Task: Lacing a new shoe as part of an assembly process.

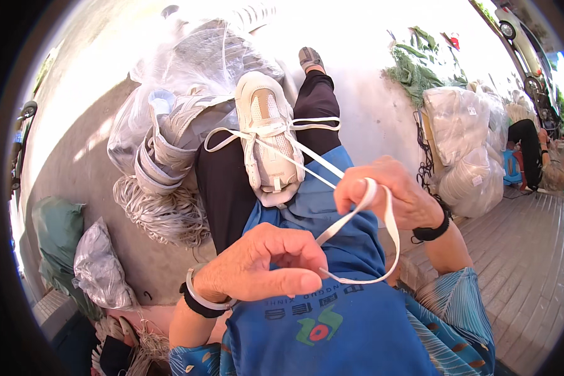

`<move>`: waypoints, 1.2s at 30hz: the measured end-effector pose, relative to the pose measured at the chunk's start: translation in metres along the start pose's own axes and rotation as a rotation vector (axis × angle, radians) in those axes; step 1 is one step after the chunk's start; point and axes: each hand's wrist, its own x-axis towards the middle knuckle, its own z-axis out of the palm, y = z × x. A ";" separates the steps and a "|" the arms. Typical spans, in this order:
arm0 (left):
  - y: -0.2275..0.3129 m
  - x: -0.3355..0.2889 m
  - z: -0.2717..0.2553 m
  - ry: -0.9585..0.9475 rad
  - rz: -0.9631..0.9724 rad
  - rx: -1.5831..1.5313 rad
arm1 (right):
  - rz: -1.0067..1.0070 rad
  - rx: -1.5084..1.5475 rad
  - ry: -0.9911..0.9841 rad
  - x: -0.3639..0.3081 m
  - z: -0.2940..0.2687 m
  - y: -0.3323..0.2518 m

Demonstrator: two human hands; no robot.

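Observation:
A cream sneaker rests on my lap, toe pointing away, over dark trousers and a blue apron. White lace loops stick out at both sides of its tongue, and lace strands run from it toward my right hand. My right hand is closed, pinching the white shoelace between thumb and forefinger. From there the lace hangs in a wide loop. My left hand is curled below the shoe, with a lace strand passing behind its forefinger. The lace's tip lies by its fingertips; its other fingers are partly hidden.
Stacked pale grey shoe pieces and a bundle of laces lie left of my legs. Clear plastic covers more beyond. Green and clear bags stand left. Wrapped packs, green netting and another person are right.

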 end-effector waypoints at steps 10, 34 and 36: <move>-0.056 0.114 -0.065 0.385 0.268 -0.874 | -1.134 0.765 -0.168 -0.128 -0.039 -0.116; -0.043 0.050 -0.094 1.071 0.319 0.907 | 0.301 0.396 0.109 0.036 0.058 0.089; -0.041 0.058 -0.110 1.058 0.369 1.132 | 0.296 0.307 0.063 0.044 0.064 0.088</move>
